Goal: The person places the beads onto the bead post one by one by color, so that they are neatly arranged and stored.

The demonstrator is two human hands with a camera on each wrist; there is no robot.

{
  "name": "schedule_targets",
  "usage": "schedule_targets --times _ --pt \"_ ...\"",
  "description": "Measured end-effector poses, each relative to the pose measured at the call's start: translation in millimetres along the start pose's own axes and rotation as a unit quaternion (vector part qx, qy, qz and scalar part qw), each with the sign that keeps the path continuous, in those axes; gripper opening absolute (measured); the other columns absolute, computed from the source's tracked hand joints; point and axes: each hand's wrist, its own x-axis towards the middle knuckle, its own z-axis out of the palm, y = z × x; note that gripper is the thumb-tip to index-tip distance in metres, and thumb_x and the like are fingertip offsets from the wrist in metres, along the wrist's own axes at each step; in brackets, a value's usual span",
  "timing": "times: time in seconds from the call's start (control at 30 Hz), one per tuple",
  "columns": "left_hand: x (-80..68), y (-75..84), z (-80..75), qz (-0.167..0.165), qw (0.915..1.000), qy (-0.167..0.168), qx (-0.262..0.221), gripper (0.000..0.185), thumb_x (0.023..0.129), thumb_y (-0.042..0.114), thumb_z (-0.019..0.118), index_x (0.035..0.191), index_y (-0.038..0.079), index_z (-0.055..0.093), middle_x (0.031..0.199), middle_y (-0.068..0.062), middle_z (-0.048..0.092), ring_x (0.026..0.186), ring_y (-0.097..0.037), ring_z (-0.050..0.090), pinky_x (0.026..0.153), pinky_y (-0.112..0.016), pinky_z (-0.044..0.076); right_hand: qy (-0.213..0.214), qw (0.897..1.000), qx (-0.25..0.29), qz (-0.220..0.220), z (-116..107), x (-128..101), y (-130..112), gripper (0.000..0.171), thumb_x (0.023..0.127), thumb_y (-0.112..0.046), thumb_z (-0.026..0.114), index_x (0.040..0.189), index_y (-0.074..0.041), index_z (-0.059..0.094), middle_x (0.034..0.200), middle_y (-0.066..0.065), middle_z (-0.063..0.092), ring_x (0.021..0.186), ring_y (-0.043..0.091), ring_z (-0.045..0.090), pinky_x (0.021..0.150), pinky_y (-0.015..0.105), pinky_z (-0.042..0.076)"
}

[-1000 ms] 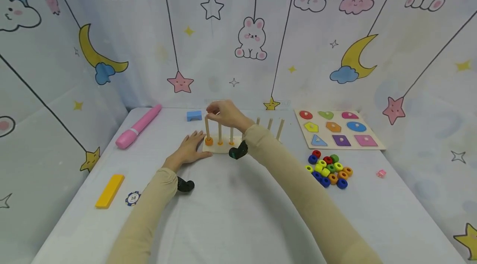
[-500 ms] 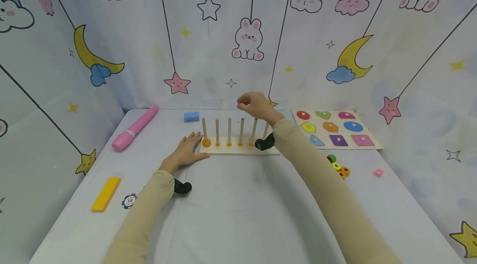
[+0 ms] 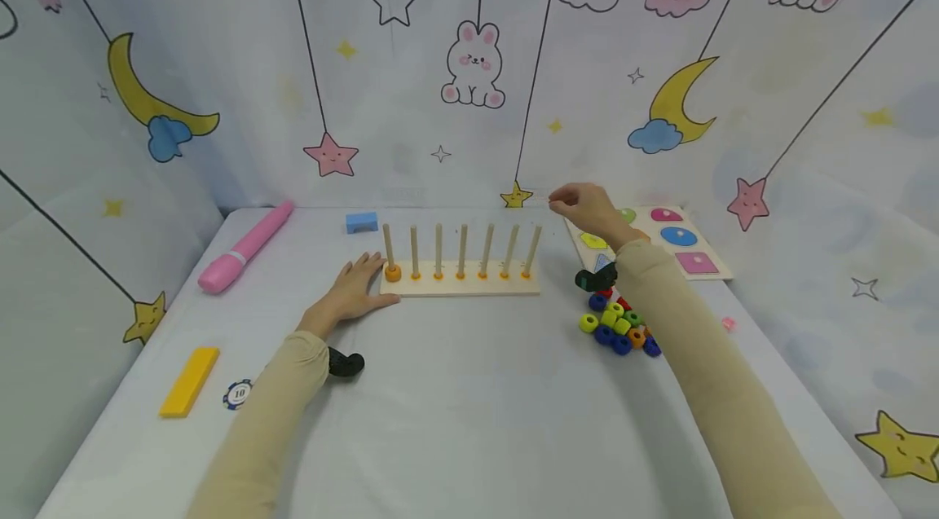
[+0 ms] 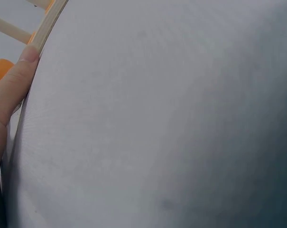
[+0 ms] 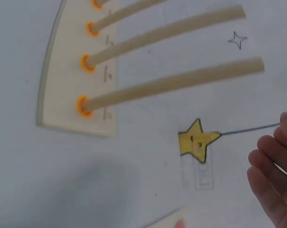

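A pale wooden peg board [image 3: 462,288] with several upright pegs stands at the back of the table. An orange bead [image 3: 393,273] sits low on its leftmost peg. My left hand [image 3: 350,292] rests with spread fingers at the board's left end. In the left wrist view its thumb [image 4: 16,85] lies along the board's front edge. Up in the air, right of the board, is my right hand [image 3: 589,208], fingers loosely bent and nothing between them. The right wrist view shows its fingers [image 5: 269,183] apart from the nearest peg [image 5: 176,83].
Beads in several colours, among them a blue bead [image 3: 605,335], lie below my right forearm. Behind it is a shape puzzle board [image 3: 651,227], partly covered. On the left lie a pink stick [image 3: 245,250], a yellow block [image 3: 190,382] and a chip [image 3: 238,394]; a blue block [image 3: 362,222] stands behind.
My right hand has left the top of the leftmost peg and travelled right, past the board, toward the beads and puzzle. The left hand stays at the board's end. The head view has shifted slightly.
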Motion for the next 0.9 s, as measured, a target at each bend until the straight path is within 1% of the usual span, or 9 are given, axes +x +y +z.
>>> schedule_targets --times 0.13,0.23,0.47,0.57,0.73,0.8,0.9 --pt "-1.2 -4.2 -2.9 -0.006 1.0000 0.001 0.002 0.091 0.083 0.052 0.066 0.147 -0.001 0.028 0.154 -0.020 0.018 0.142 -0.037 0.006 0.113 -0.053 0.000 -0.016 0.999 0.000 0.032 -3.2 -17.7 28.1 0.031 0.095 -0.024 0.057 0.116 -0.002 0.064 0.113 0.016 0.063 0.104 0.031 0.058 0.088 0.046 0.050" --pt "0.2 -5.4 -1.8 -0.006 1.0000 -0.004 0.001 0.092 0.083 0.054 0.065 0.147 0.001 0.027 0.154 -0.020 0.017 0.142 -0.036 0.005 0.114 -0.052 -0.002 -0.021 0.998 0.004 0.051 -5.1 -34.1 48.5 0.031 0.095 -0.025 0.057 0.116 -0.002 0.064 0.114 0.017 0.062 0.105 0.032 0.057 0.090 0.048 0.049" --pt "5.2 -1.7 3.2 -0.005 1.0000 -0.008 -0.001 0.092 0.084 0.055 0.063 0.147 0.000 0.026 0.154 -0.019 0.016 0.142 -0.035 0.004 0.114 -0.051 -0.002 -0.034 0.997 -0.001 0.072 -13.3 -71.8 88.7 0.035 0.097 -0.030 0.053 0.119 -0.004 0.062 0.118 0.017 0.061 0.111 0.035 0.053 0.095 0.053 0.043" --pt "5.4 0.1 3.4 -0.004 1.0000 -0.007 -0.001 0.091 0.084 0.054 0.063 0.147 -0.001 0.026 0.154 -0.020 0.016 0.142 -0.036 0.004 0.114 -0.051 -0.002 -0.030 0.997 -0.001 0.074 -15.5 -85.3 100.8 0.033 0.097 -0.027 0.054 0.118 -0.004 0.062 0.117 0.016 0.061 0.111 0.036 0.053 0.095 0.054 0.043" --pt "0.8 2.0 0.8 -0.011 0.9999 -0.006 0.003 0.090 0.085 0.050 0.065 0.146 -0.002 0.027 0.153 -0.022 0.018 0.142 -0.038 0.005 0.114 -0.052 -0.002 -0.036 0.996 0.004 0.078 -11.6 -107.5 116.1 0.034 0.096 -0.027 0.055 0.118 -0.003 0.063 0.116 0.016 0.062 0.110 0.035 0.053 0.094 0.053 0.044" --pt "-0.1 2.5 0.5 -0.008 0.9999 -0.006 0.004 0.090 0.085 0.050 0.065 0.146 -0.003 0.027 0.153 -0.023 0.018 0.141 -0.039 0.005 0.113 -0.052 -0.001 -0.036 0.996 0.005 0.078 -10.0 -117.5 121.5 0.034 0.097 -0.028 0.055 0.118 -0.003 0.063 0.116 0.015 0.062 0.109 0.034 0.055 0.093 0.052 0.046" --pt "1.0 3.4 1.3 0.001 1.0000 -0.005 0.003 0.090 0.085 0.050 0.065 0.146 -0.003 0.026 0.153 -0.023 0.018 0.141 -0.039 0.005 0.113 -0.053 -0.001 -0.024 0.997 0.007 0.075 -10.8 -134.5 126.8 0.032 0.097 -0.027 0.055 0.116 -0.003 0.063 0.112 0.015 0.064 0.104 0.033 0.058 0.089 0.050 0.049"
